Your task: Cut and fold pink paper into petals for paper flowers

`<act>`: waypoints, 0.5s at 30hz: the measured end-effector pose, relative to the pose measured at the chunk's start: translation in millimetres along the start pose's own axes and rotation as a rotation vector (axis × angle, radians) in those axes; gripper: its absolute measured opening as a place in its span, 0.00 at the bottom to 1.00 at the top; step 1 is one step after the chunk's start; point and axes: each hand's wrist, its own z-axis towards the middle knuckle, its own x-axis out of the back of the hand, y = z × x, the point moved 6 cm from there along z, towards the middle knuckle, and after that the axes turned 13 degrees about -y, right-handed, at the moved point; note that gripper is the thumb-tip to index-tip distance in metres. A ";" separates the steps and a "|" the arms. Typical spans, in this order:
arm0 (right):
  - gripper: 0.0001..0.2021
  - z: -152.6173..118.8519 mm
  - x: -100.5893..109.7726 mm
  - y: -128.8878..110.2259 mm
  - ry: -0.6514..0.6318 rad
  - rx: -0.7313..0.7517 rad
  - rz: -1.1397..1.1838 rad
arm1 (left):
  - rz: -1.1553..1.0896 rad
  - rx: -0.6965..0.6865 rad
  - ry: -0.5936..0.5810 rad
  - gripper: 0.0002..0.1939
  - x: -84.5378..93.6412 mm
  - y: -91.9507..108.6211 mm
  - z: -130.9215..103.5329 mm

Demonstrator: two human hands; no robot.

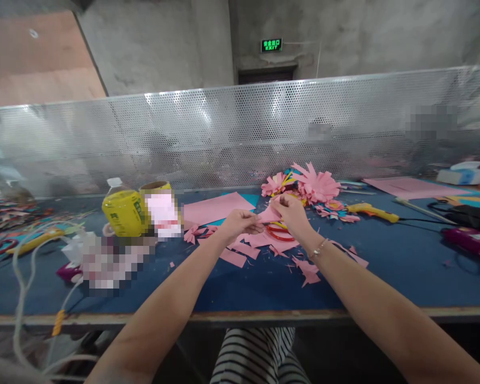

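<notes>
My left hand (242,224) and my right hand (290,213) are close together over the blue tabletop. Between them is a small piece of pink paper (269,214), pinched by the fingers of both. Red-handled scissors (279,233) lie under and beside my right hand, their blades not visible. Cut pink scraps (232,256) are scattered below my hands, some of them with pointed strips. Just behind my right hand sits a pile of fringed pink paper flowers (314,184) with yellow and blue pieces among them.
A yellow-labelled bottle (124,213) and a tape roll stand at the left. A yellow glue gun (374,212) with a cord lies right of the flowers. White cables (22,288) hang over the left edge. A perforated metal panel (208,138) borders the back.
</notes>
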 end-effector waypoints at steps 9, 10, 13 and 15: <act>0.08 2.5 0.9 4.8 -0.001 0.009 0.000 | -0.037 -0.035 0.050 0.11 2.7 -1.1 0.4; 0.08 2.6 0.7 5.0 -0.003 0.008 0.005 | -0.054 -0.040 0.051 0.11 3.3 -2.0 0.8; 0.07 2.7 -0.1 5.0 -0.006 0.010 0.023 | -0.090 -0.047 0.067 0.12 5.6 -3.9 1.3; 0.07 2.4 -0.4 3.8 -0.008 0.016 0.028 | -0.091 -0.040 0.080 0.11 6.8 -4.4 1.3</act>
